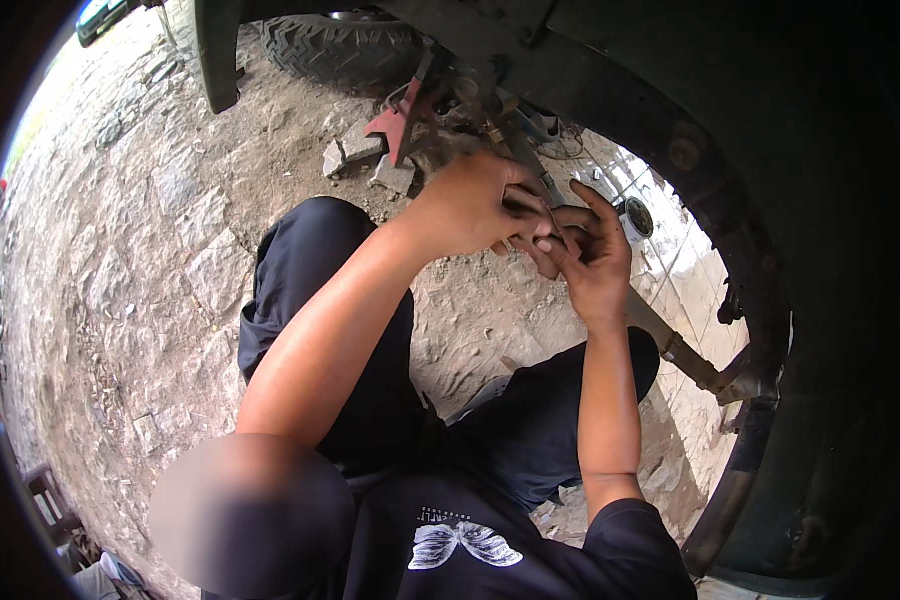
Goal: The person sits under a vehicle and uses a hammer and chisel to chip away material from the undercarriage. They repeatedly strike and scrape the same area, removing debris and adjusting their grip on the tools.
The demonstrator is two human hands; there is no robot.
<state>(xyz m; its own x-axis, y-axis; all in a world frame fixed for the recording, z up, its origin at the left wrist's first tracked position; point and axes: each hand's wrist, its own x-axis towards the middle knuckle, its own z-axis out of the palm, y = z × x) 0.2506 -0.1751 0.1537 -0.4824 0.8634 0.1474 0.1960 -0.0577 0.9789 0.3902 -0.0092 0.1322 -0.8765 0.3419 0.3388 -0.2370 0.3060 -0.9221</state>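
My two hands meet in front of me, beneath the dark underside of a vehicle. My left hand point(485, 205) is bent at the wrist, its fingers curled toward the right hand. My right hand point(598, 262) comes up from below with thumb and index finger pinched together and another finger raised. Between the fingertips is something small and dark, mostly hidden, and I cannot make out what it is. A long metal rod point(655, 325) passes behind the right hand, slanting down to the right. Beside that hand is a white can-like thing point(635, 218) with a dark round end.
A thick-treaded tyre point(340, 50) lies at the far side. Near it stand a red metal support point(400, 125) and broken concrete pieces point(352, 150). The dark vehicle body point(830, 300) curves along the right. Rough stone ground point(150, 270) spreads left. My bent legs point(320, 270) are below my hands.
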